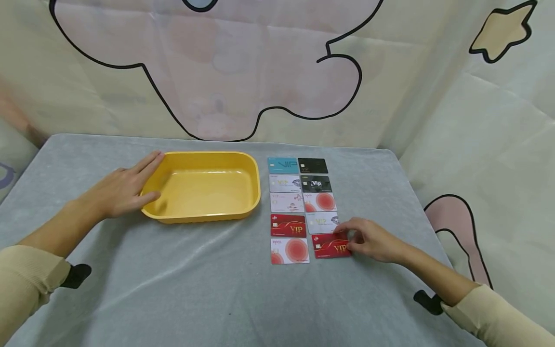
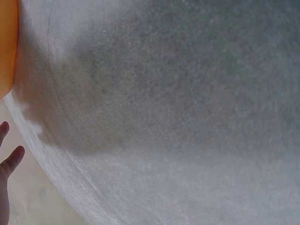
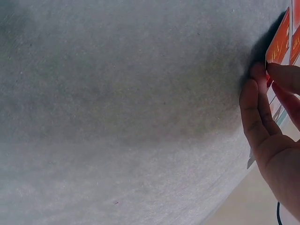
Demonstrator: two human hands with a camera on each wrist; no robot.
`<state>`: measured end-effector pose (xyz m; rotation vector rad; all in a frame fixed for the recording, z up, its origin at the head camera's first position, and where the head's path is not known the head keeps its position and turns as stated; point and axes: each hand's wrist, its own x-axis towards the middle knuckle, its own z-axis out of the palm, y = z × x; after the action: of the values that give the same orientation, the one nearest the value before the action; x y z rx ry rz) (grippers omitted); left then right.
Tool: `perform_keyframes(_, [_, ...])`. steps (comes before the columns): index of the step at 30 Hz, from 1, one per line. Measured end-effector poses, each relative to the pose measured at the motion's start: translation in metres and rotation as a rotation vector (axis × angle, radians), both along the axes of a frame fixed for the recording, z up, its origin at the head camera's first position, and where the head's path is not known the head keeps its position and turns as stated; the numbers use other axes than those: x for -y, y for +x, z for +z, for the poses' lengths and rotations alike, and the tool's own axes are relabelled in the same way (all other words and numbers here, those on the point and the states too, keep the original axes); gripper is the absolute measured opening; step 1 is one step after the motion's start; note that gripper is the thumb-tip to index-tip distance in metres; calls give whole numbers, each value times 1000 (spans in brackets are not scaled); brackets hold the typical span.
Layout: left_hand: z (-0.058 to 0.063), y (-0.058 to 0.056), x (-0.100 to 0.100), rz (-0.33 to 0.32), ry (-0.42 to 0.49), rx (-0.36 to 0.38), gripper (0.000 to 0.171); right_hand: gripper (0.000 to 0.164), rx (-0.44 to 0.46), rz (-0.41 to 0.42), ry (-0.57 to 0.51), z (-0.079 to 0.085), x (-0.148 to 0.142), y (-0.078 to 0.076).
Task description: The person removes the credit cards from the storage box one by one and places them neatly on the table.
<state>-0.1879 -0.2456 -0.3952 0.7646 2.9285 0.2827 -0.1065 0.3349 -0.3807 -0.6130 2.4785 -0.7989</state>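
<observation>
A yellow plastic tray point(image 1: 204, 216) sits on the left part of the table. My left hand point(image 1: 123, 185) rests against its left end, fingers straight along the rim and thumb at the near corner. In the left wrist view only fingertips point(image 2: 13, 161) and a strip of the tray point(image 2: 7, 47) show. On the right, my right hand point(image 1: 373, 239) pinches the right edge of a red VIP card point(image 1: 325, 246), the nearest one in the right column. The right wrist view shows thumb and fingers at the edge of this red card point(image 3: 277, 44), which looks tilted.
Several cards lie in two columns right of the tray: a blue one point(image 1: 283, 165), black ones point(image 1: 313, 166), white ones point(image 1: 322, 221), another red VIP card point(image 1: 288, 225) and white-and-red ones point(image 1: 290, 251). Grey cloth point(image 1: 195, 289) covers the table. A printed curtain point(image 1: 260, 72) hangs behind.
</observation>
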Motion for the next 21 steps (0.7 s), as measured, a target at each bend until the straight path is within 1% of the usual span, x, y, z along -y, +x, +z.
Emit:
perform_keyframes(5, [0,0,0,-1,0,0,86,49,13,-36,28,-1,2,0])
perform_keyframes(9, [1,0,0,-2,3,-2,85,50,27,-59,41,2,2,-2])
perform_keyframes(12, [1,0,-1,-15,-9,-8,85,48,5,-78,65,7,3,-5])
perform_keyframes(14, [3,-1,-2,-23,-26,-11,86,48,-34,-92,90,12,5,-9])
perform_keyframes(16, [5,-1,-3,-26,-43,-4,87,47,-95,-101,120,20,8,-14])
perform_keyframes(19, [8,-2,-4,-23,-49,8,86,48,-196,-116,169,34,14,-25])
perform_keyframes(21, [10,-3,-3,-13,-47,21,82,50,-257,-135,200,44,17,-35])
